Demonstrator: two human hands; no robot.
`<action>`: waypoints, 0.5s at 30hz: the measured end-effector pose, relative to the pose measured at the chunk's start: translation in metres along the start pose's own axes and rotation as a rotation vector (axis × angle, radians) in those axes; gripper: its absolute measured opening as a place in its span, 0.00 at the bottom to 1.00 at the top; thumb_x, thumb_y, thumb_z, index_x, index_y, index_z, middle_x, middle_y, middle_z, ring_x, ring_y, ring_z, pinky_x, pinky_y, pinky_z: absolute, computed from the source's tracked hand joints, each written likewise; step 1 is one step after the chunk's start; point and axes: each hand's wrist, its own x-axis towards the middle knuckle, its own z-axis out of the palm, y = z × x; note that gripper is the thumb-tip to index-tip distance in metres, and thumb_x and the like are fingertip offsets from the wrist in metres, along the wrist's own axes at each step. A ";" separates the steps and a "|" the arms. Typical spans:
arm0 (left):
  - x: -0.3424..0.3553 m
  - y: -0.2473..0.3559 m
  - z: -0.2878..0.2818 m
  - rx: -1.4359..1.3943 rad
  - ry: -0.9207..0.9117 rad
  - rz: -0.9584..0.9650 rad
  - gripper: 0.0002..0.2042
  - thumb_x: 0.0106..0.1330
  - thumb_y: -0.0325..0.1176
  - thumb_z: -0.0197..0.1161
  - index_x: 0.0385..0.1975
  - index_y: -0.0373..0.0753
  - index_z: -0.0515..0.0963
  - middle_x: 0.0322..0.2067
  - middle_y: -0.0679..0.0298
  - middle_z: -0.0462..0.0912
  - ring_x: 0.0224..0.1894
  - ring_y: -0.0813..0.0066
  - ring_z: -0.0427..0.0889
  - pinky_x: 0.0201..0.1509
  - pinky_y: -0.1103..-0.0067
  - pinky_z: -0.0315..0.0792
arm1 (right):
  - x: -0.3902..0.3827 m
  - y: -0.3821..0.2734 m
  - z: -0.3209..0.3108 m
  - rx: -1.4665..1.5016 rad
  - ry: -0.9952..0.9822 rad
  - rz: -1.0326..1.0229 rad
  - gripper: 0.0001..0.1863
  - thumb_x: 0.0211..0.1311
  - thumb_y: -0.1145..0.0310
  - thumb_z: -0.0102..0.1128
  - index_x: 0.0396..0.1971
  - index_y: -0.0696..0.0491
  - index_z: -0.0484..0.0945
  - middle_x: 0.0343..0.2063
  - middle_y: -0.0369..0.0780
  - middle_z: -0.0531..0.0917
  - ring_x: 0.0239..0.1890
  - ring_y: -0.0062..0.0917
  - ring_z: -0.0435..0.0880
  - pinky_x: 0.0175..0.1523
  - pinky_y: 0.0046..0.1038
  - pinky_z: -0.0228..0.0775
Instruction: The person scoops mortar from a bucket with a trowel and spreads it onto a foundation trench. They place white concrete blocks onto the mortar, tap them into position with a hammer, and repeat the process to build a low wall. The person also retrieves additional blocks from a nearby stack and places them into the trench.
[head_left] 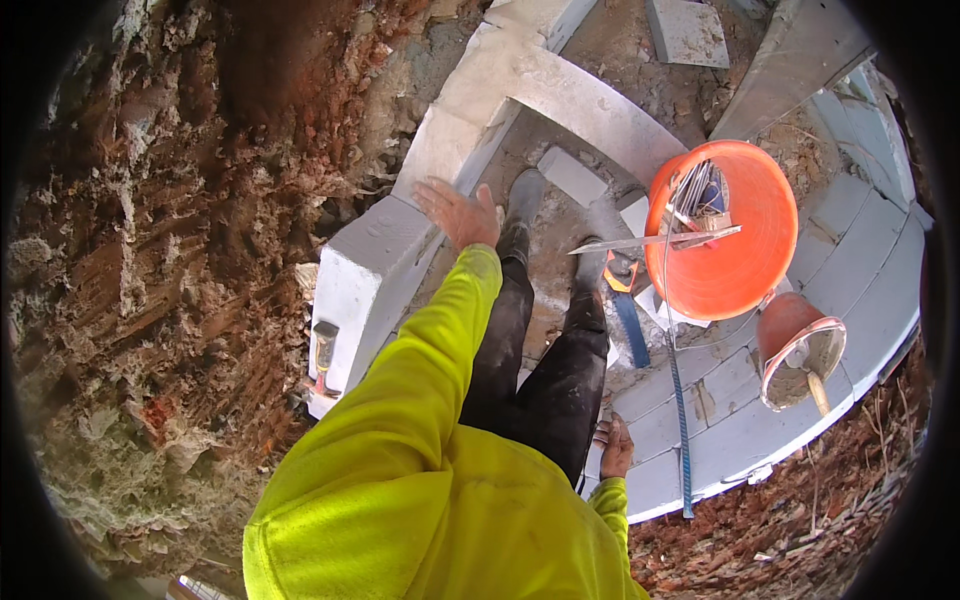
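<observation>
My left hand (460,212) reaches forward with its fingers spread, at the inner edge of a low pale block wall (447,150). Beside it a large pale block (372,240) sits on the wall. A hammer (323,360) lies on the pale surface near my left sleeve. My right hand (615,447) is low beside my right thigh, its loosely bent fingers apart, at the edge of the curved pale block wall (650,480). I see nothing held in either hand. A handsaw (630,318) with a blue blade and orange handle stands by my right leg.
An orange bucket (770,235) with tools inside stands on the right. Past it a smaller bucket (785,335) holds grey residue and a wooden-handled tool. A ribbed steel bar (680,410) crosses the right wall. A loose block (572,176) lies near my boots. Rough earth (170,250) rises on the left.
</observation>
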 end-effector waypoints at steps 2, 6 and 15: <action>-0.005 -0.017 -0.002 -0.051 0.018 0.163 0.45 0.66 0.49 0.59 0.71 0.26 0.42 0.72 0.36 0.38 0.74 0.35 0.38 0.74 0.49 0.39 | -0.003 0.001 0.001 -0.028 0.024 0.044 0.28 0.73 0.53 0.50 0.61 0.60 0.70 0.39 0.43 0.83 0.36 0.23 0.82 0.42 0.26 0.78; 0.010 -0.015 0.008 -0.013 0.071 0.074 0.45 0.65 0.48 0.60 0.71 0.26 0.44 0.72 0.35 0.40 0.75 0.37 0.39 0.76 0.54 0.38 | -0.004 -0.009 0.002 -0.045 0.041 0.006 0.28 0.73 0.54 0.51 0.61 0.61 0.70 0.40 0.42 0.83 0.37 0.24 0.83 0.43 0.26 0.78; -0.164 0.052 -0.071 -0.893 -1.365 0.135 0.51 0.60 0.55 0.67 0.75 0.41 0.42 0.73 0.49 0.50 0.72 0.52 0.58 0.66 0.58 0.64 | 0.013 -0.100 0.021 0.145 0.273 -0.330 0.25 0.73 0.60 0.53 0.61 0.61 0.69 0.42 0.42 0.83 0.38 0.22 0.83 0.44 0.24 0.77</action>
